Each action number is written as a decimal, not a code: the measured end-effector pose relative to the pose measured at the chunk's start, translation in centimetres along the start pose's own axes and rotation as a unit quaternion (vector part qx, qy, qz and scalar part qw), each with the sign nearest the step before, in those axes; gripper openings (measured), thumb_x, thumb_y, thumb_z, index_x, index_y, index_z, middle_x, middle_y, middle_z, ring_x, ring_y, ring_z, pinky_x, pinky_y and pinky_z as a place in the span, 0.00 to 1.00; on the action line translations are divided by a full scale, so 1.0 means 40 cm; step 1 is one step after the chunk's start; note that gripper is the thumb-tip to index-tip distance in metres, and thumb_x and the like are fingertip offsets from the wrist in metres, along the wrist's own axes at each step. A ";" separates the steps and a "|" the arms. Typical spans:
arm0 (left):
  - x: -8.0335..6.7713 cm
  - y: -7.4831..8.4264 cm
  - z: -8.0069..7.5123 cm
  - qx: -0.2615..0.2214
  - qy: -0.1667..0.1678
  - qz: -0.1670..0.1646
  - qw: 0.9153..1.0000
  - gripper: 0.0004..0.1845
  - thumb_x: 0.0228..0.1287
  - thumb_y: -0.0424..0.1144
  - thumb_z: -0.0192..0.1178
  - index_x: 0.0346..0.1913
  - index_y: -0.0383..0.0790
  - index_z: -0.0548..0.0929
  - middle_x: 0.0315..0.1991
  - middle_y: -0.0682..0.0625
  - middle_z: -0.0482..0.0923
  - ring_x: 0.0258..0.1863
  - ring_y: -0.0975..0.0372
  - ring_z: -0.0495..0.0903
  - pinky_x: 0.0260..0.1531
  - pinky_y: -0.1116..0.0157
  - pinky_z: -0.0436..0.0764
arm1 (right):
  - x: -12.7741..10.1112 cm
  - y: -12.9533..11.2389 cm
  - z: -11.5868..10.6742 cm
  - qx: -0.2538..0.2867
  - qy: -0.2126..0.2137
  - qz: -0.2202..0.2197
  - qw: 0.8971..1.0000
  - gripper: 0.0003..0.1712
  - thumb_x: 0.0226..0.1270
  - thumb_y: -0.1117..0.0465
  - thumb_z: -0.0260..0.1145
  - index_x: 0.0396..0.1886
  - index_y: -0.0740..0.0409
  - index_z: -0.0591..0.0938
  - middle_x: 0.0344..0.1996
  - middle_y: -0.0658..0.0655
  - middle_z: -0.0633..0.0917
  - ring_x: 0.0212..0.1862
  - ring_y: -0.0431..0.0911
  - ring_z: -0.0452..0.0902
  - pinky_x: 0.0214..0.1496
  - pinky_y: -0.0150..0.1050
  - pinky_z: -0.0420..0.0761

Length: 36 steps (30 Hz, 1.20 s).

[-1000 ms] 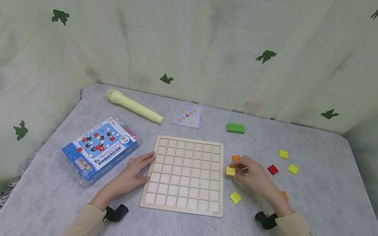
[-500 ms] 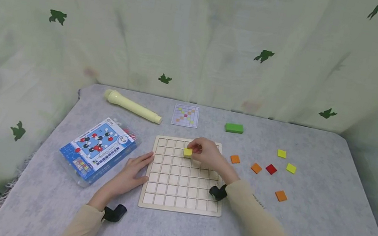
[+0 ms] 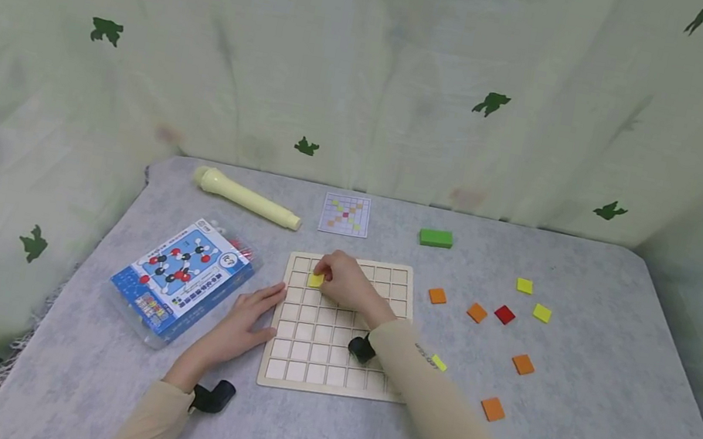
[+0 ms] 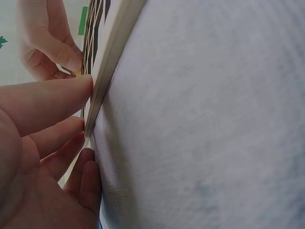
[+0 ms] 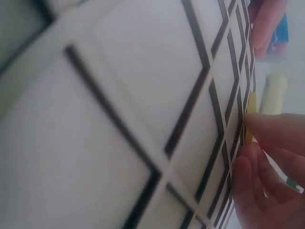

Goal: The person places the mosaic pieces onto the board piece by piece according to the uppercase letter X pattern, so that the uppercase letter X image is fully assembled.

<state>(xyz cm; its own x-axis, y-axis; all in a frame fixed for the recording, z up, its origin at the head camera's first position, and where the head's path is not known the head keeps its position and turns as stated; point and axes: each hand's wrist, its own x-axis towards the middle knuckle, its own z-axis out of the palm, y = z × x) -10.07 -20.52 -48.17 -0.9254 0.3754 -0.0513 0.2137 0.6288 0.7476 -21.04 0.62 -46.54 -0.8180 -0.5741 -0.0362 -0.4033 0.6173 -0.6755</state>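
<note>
A pale wooden board (image 3: 341, 337) with a grid of square cells lies on the table. Between the fingertips of my right hand (image 3: 349, 283) is a yellow square tile (image 3: 315, 281), pinched over the board's upper left cells. The right wrist view shows the same yellow tile (image 5: 251, 102) edge-on at the grid; whether it is fully down in a cell I cannot tell. My left hand (image 3: 243, 322) rests against the board's left side, its thumb and fingers touching the rim (image 4: 108, 59), extended rather than curled. My right forearm covers the board's lower right corner.
Loose to the right lie orange tiles (image 3: 476, 313), a red tile (image 3: 504, 315) and yellow tiles (image 3: 542, 313); one yellow tile (image 3: 438, 362) is partly behind my sleeve. Behind the board are a pattern card (image 3: 345, 215), a green block (image 3: 436, 238) and a cream tube (image 3: 249, 199). A blue-and-white box (image 3: 181, 276) stands left.
My right hand has carried the yellow tile from right of the board leftward to the upper left cells. My left hand has stayed at the board's left edge.
</note>
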 end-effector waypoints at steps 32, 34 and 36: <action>0.001 -0.006 0.001 0.011 -0.001 -0.010 1.000 0.34 0.65 0.31 0.59 0.72 0.32 0.59 0.74 0.42 0.50 0.67 0.46 0.51 0.60 0.45 0.58 | -0.298 0.280 -0.236 -0.051 0.058 0.086 0.993 0.11 0.56 0.74 0.67 0.39 0.61 0.80 0.37 0.56 0.78 0.41 0.51 0.72 0.48 0.47 0.74; 0.001 -0.009 0.002 0.010 0.000 -0.006 1.000 0.34 0.65 0.31 0.59 0.72 0.32 0.59 0.74 0.42 0.50 0.67 0.46 0.51 0.60 0.45 0.58 | -0.291 0.279 -0.234 -0.054 0.059 0.081 0.993 0.11 0.55 0.73 0.68 0.37 0.60 0.80 0.36 0.54 0.77 0.40 0.50 0.72 0.46 0.45 0.74; 0.000 -0.011 0.001 0.006 0.000 -0.005 1.000 0.34 0.65 0.31 0.59 0.72 0.32 0.59 0.74 0.42 0.51 0.67 0.46 0.51 0.60 0.45 0.58 | -0.287 0.278 -0.230 -0.049 0.063 0.075 0.994 0.10 0.55 0.74 0.68 0.36 0.60 0.80 0.36 0.54 0.78 0.40 0.50 0.72 0.45 0.45 0.74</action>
<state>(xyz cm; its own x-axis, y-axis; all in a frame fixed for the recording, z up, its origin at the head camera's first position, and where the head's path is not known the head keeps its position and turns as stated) -10.14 -20.75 -48.51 -0.9272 0.3698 -0.0593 0.2083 0.6409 0.7388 -19.91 19.03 -46.84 -0.9144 -0.4034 -0.0351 -0.3052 0.7437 -0.5948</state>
